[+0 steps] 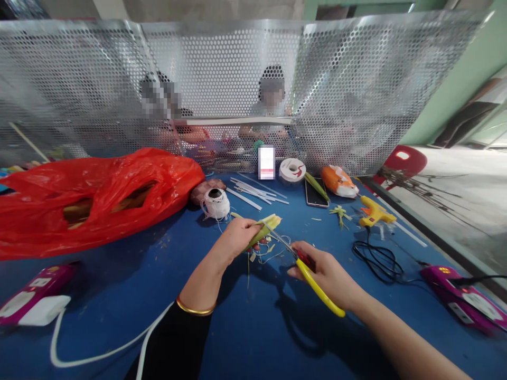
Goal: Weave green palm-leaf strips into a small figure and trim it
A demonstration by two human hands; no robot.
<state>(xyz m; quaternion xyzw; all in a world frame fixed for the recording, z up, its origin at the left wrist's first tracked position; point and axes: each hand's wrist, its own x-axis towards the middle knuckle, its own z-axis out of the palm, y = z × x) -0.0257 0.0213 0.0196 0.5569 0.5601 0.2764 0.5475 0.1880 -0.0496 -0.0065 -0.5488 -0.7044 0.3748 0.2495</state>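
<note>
My left hand [240, 235] is closed around a pale green and yellow bundle of leaf strips that looks like corn husk [272, 221]. In my right hand [328, 272] is a pair of scissors [320, 290] with yellow and red on the handles. Their blades point up and left, and the tips meet the upper part of the husk bundle. I cannot tell whether the blades have cut into it. Loose white thread and small scraps lie under the hands. Just behind my left hand stands a spool of white thread [217, 205].
A red plastic bag [170, 177] covers the left side. White strips [253, 196], a ribbon reel [292, 170], a phone [317, 196] and an orange packet [338, 182] lie at the back. On the right are a yellow glue gun [376, 212], its black cord and a purple power strip [461, 298].
</note>
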